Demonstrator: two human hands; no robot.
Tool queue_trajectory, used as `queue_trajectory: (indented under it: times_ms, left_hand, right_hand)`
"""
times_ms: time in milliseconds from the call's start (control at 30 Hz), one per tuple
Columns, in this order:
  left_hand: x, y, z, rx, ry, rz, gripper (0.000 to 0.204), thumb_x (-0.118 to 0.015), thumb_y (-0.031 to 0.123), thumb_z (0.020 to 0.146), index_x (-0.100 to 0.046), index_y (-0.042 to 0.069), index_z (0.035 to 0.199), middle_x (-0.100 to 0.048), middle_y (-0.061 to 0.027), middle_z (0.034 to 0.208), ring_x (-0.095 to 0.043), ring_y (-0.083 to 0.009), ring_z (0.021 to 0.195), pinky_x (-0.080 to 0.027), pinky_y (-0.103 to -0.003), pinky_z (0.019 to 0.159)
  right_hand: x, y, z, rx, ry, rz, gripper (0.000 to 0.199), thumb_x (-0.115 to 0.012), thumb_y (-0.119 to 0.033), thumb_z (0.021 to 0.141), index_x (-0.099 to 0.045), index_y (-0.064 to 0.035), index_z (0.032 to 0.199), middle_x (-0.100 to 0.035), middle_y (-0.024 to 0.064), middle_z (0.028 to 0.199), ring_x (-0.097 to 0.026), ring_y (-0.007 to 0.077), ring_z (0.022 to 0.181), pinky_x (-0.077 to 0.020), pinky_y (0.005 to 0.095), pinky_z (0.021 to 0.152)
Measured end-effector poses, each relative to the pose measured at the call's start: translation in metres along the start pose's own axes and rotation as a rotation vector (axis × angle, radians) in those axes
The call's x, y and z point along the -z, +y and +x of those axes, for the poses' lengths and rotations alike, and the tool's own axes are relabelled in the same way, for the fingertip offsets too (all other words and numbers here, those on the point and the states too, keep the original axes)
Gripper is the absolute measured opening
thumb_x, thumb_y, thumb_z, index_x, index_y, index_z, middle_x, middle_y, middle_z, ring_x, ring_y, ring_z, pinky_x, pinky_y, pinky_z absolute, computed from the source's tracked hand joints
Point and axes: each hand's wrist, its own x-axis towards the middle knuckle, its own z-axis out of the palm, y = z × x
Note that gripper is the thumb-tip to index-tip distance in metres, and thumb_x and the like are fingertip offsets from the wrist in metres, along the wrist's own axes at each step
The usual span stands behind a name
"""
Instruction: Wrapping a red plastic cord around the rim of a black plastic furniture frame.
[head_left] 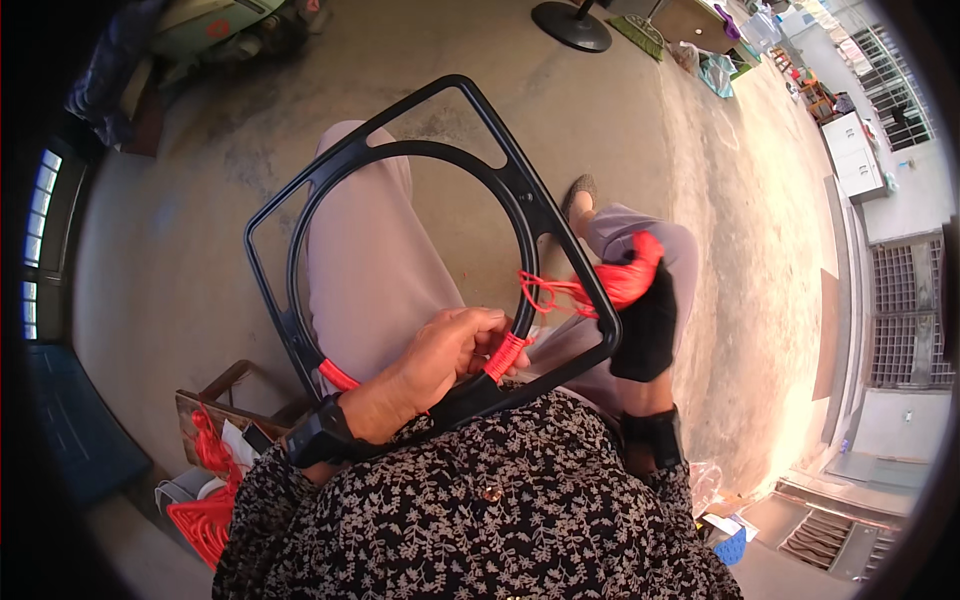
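Head view. Frame (300,215) of black plastic, square outside with a round inner ring, rests tilted across the person's lap, its near edge against the patterned blouse and its far corner raised over the knees. The left hand (440,365) lies on the near part of the ring; its grip is closed narrow on the ring, fingers pinching the place where red cord (506,356) is wound in tight turns. The right hand (645,325), in a black fingerless glove, is just right of the frame's right corner; its grip is closed on a bundle of red cord (630,280), and loose strands run from that bundle left to the ring.

Progress, judged from the lie of the cord: winding is at an early stage. Two short wrapped sections show on the near arc of the ring, one under the left fingers and one further left (338,375) beside the left wrist. The arc between them is hidden by the left hand, so whether the wrap is unbroken there cannot be told. The left, far and right arcs of the ring are bare black plastic, as are the square outer bars. Most of the ring therefore appears left to cover.

Surroundings: a concrete floor (180,280) lies under the seated person. At near left, a wooden crate (215,395) and more red material (205,520) sit on the floor. A round black stand base (572,25) sits far off.
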Motion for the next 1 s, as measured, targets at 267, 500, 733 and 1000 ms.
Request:
queue_trajectory:
  times_ms: [267, 500, 733, 1000]
  left_hand:
    - [0.009, -0.002, 0.003, -0.022, -0.039, -0.031, 0.04, -0.04, 0.028, 0.095, -0.06, -0.005, 0.099, -0.065, -0.0141, 0.086, -0.063, -0.0176, 0.073, -0.052, -0.029, 0.069]
    - [-0.004, 0.004, -0.003, -0.086, 0.057, 0.075, 0.022, -0.051, 0.02, 0.095, -0.059, 0.001, 0.091, -0.065, -0.0101, 0.079, -0.06, -0.0119, 0.065, -0.051, -0.024, 0.064]
    - [-0.004, 0.004, -0.005, -0.143, 0.082, 0.134, 0.015, -0.053, 0.015, 0.093, -0.057, 0.002, 0.087, -0.065, -0.0099, 0.078, -0.061, -0.0116, 0.066, -0.051, -0.023, 0.063]
    - [-0.011, -0.002, -0.006, -0.251, 0.038, 0.188, 0.013, -0.056, 0.013, 0.092, -0.058, 0.001, 0.088, -0.064, -0.0059, 0.078, -0.06, -0.0081, 0.069, -0.049, -0.021, 0.063]
  right_hand:
    - [0.134, -0.066, -0.06, -0.037, -0.214, 0.425, 0.023, -0.041, -0.026, 0.1, -0.053, -0.007, 0.103, -0.044, -0.0036, 0.062, -0.042, 0.0069, 0.045, -0.0364, 0.0218, 0.043]
    - [0.173, -0.068, -0.068, 0.007, -0.154, 0.277, 0.025, -0.048, -0.023, 0.096, -0.055, -0.0043, 0.113, -0.053, 0.0, 0.08, -0.052, 0.0103, 0.063, -0.0435, 0.0233, 0.059]
    - [0.07, -0.041, -0.054, -0.197, 0.086, -0.248, 0.036, -0.055, -0.028, 0.094, -0.055, -0.0024, 0.118, -0.062, 0.0048, 0.089, -0.06, 0.0156, 0.074, -0.0498, 0.0278, 0.065]
    - [-0.032, -0.004, -0.032, 0.0, -0.579, -0.512, 0.042, -0.058, -0.018, 0.092, -0.048, 0.0014, 0.128, -0.058, 0.0096, 0.119, -0.056, 0.0153, 0.104, -0.0449, 0.0307, 0.092]
